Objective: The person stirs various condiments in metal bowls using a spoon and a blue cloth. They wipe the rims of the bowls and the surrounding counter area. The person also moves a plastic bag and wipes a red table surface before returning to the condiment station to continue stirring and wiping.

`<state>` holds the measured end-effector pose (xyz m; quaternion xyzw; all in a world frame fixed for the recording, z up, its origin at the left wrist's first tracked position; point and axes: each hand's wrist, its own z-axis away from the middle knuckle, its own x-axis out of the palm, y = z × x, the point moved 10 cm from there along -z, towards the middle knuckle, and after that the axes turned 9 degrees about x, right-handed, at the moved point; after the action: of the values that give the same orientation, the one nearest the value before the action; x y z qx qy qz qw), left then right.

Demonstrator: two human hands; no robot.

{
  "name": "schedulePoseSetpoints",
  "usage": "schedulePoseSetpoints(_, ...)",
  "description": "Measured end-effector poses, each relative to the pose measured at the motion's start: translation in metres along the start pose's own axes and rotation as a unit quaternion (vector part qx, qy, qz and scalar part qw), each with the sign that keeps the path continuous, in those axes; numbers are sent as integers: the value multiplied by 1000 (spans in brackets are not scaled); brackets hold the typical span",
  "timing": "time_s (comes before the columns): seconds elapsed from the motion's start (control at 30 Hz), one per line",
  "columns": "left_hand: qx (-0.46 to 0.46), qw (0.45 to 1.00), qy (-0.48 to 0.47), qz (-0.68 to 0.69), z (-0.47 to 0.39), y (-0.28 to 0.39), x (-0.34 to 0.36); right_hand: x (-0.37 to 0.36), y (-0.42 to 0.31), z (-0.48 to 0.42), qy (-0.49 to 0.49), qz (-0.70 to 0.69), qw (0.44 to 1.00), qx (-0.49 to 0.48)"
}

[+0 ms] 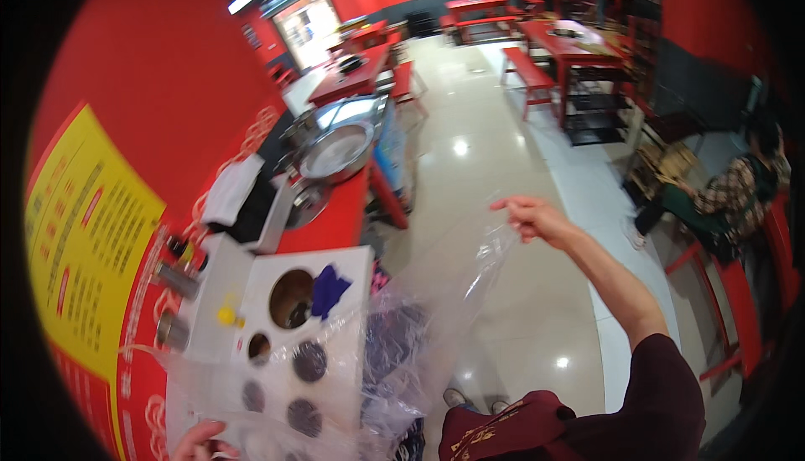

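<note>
A crumpled sheet of clear plastic film (396, 348) stretches across the white counter with round openings (349, 272) and out over the floor. One drawn-out corner is pinched in my right hand (538, 219), which is raised over the aisle with the arm extended. At the bottom left my left hand (201, 441), partly cut off by the frame, has its fingers curled on the film's near part. Through the film, several round openings show. A purple cloth (328, 291) hangs over the rim of the largest opening (292, 300).
Beyond the counter, a large metal basin (336, 149) and a round metal lid (308, 202) lie on a red table (339, 215). Metal canisters (173, 332) and a small yellow object (227, 316) line the wall side. A person (729, 203) sits at right. Red benches (528, 71) flank the tiled aisle.
</note>
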<state>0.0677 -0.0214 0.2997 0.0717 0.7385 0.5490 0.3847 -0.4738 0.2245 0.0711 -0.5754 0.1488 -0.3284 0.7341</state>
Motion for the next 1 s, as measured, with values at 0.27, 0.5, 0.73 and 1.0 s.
schedulePoseSetpoints(0.27,28,902,-413,127,-210,-23,299,72,-40,-46,-201,67,972,-100)
schedulePoseSetpoints(0.5,89,756,-633,140,-297,67,500,55,-78,-114,-212,185,950,-133)
schedulePoseSetpoints(0.73,317,689,-652,-18,-387,137,617,-116,-61,-234,8,200,978,-53)
schedulePoseSetpoints(1.0,384,741,-551,-21,-553,191,712,-382,-116,-364,171,-98,978,-68)
